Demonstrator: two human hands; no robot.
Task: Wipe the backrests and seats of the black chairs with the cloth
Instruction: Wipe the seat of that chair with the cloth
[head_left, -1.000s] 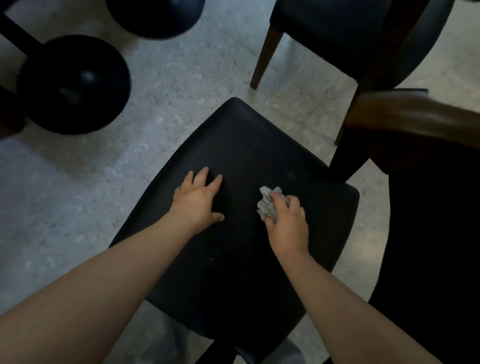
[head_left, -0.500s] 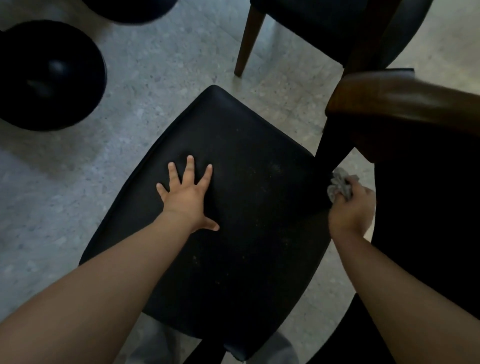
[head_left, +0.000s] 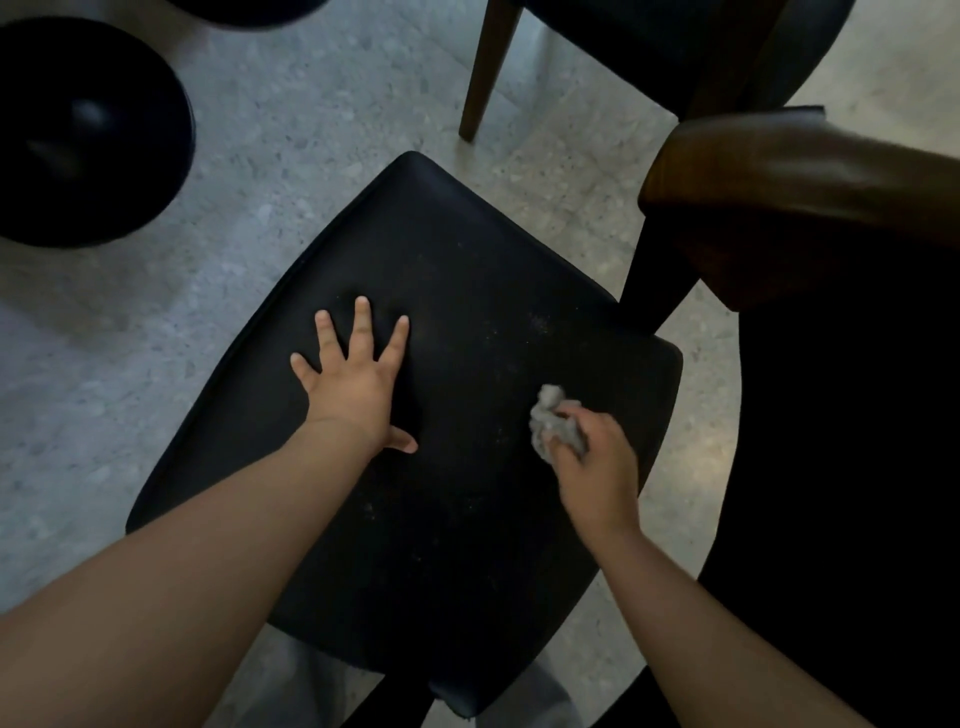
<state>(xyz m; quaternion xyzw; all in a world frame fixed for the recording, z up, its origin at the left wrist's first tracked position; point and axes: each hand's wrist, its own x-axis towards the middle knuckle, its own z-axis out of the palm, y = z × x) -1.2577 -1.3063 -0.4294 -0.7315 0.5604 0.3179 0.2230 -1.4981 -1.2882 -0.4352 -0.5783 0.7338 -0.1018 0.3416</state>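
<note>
A black padded chair seat fills the middle of the view, dusty with pale specks. My left hand presses flat on its left half, fingers spread. My right hand grips a crumpled grey cloth and holds it against the seat's right side, near the right edge. This chair's backrest is not visible.
A second black chair with a brown wooden leg stands at the top right. A brown wooden edge juts in from the right over a dark area. Round black bases sit on the speckled grey floor at the top left.
My right hand swept the cloth from the seat's middle out past its right edge, then came back onto the right side. My left hand spread its fingers flat and stayed in place.
</note>
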